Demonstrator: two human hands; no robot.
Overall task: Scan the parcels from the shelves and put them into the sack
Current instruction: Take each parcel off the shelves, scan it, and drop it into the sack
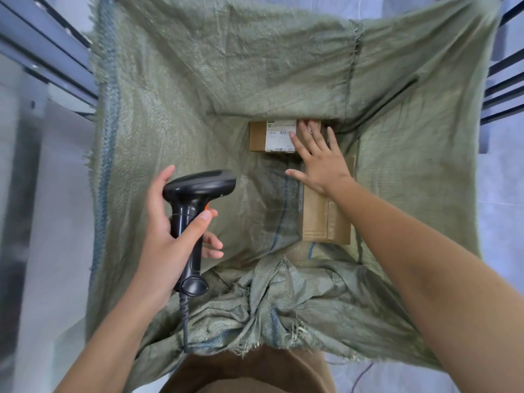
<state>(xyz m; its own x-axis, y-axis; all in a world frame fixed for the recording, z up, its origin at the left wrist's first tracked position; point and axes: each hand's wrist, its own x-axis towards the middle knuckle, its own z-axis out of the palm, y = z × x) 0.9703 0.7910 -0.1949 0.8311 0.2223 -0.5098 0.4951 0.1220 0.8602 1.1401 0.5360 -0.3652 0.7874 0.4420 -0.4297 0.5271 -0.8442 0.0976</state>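
Sack (175, 89): green woven fabric, mouth spread wide and roughly square, viewed from straight above. Rim frayed along the left and near edges; near edge slumped and bunched into folds at the person's waist. A stitched seam runs down the far-right wall. Floor of the sack bare on its left and centre; parcels occupy the far and right parts only.

Labelled parcel (272, 136): small brown carton lying flat at the far side of the sack floor, against the far wall, white shipping label on top.

Plain parcel (326, 219): longer brown taped carton lying flat along the right wall, its far end under the right hand, its near end short of the bunched front fabric. Whether the two cartons touch cannot be told; the hand covers the spot.

Right hand (319, 158): reaching down into the sack, palm down, fingers straight and spread, gripping nothing. Fingertips lie over the right end of the labelled parcel; contact cannot be confirmed.

Left hand (167, 236): above the sack's left half, fingers and thumb curled round the handle of the scanner.

Scanner (195, 205): black handheld barcode type, head pointing right, orange trigger, coiled cable hanging from the base.

Metal shelf rails (42, 52): grey, outside the sack at upper left; more bars at the right edge.
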